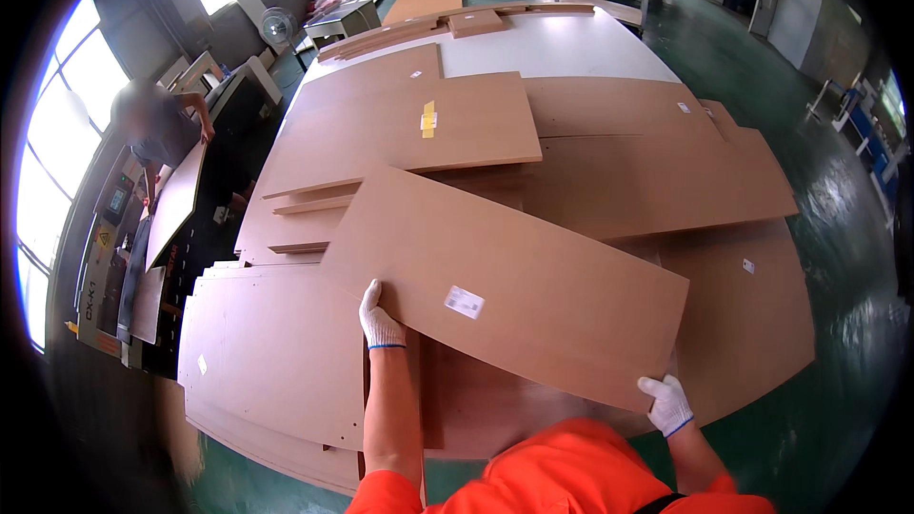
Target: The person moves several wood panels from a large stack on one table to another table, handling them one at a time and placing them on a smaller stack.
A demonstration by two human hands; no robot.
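A long brown fibreboard panel (533,276) with a white label (464,302) is held up at a slant in front of me. White-gloved, my left hand (379,319) grips its near edge toward the left, thumb on top and fingers hidden underneath. At the near right corner my right hand (667,404), also gloved, pinches the panel with its thumb over the face. Beneath and around it lie more brown panels. A stack with pre-drilled holes (276,352) sits to the left, and a panel with yellow tape (390,128) lies beyond.
Broad panels (657,181) cover the right of the large work table, whose white top (562,43) shows at the far end. On the left a person (167,128) handles a pale board at a machine (114,238). A fan (278,27) stands beyond; green floor (847,257) runs along the right.
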